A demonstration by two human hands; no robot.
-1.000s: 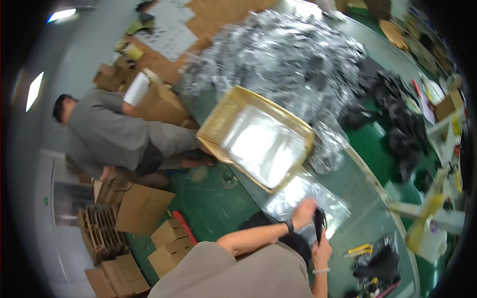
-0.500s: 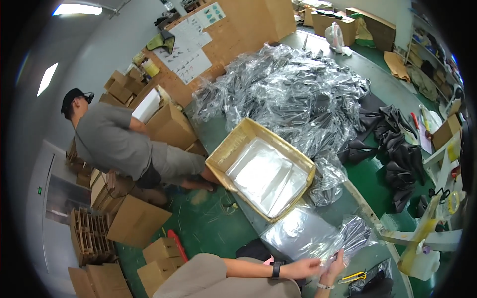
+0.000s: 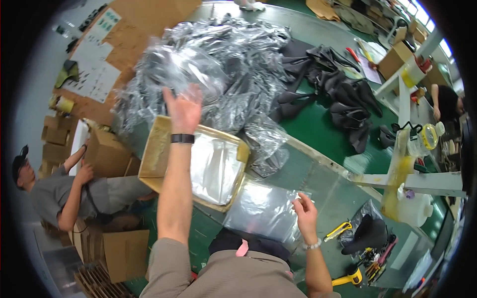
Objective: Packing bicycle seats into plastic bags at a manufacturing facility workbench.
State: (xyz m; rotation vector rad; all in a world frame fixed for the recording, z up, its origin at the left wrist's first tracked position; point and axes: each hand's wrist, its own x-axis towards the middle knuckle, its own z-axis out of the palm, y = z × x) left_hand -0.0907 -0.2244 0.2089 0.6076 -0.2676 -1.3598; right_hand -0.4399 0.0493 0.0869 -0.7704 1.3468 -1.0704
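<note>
My left hand (image 3: 185, 109) reaches far forward with its fingers spread. Just beyond its fingertips is a clear plastic bag (image 3: 191, 67), blurred by motion, over a large pile of dark grey items in clear bags (image 3: 238, 64). I cannot tell what this bag holds. My right hand (image 3: 305, 213) is over the right side of a flat clear plastic bag (image 3: 261, 208) lying on the table. Its fingers are half bent and apart, with the tips near the bag's edge. Under my left forearm stands an open cardboard box (image 3: 155, 161) with flat clear bags (image 3: 216, 166) inside.
Right of my right hand lie a yellow utility knife (image 3: 339, 231), a dark bicycle saddle cover (image 3: 366, 236) and a yellow heat gun (image 3: 350, 278). More dark saddle-shaped pieces (image 3: 350, 102) lie farther right. A white frame (image 3: 412, 183) edges the table. A co-worker (image 3: 74, 193) stands at left.
My hands were together around a bagged dark grey piece; now they are far apart. The left has swung forward to the pile and opened. The view has turned to the right.
</note>
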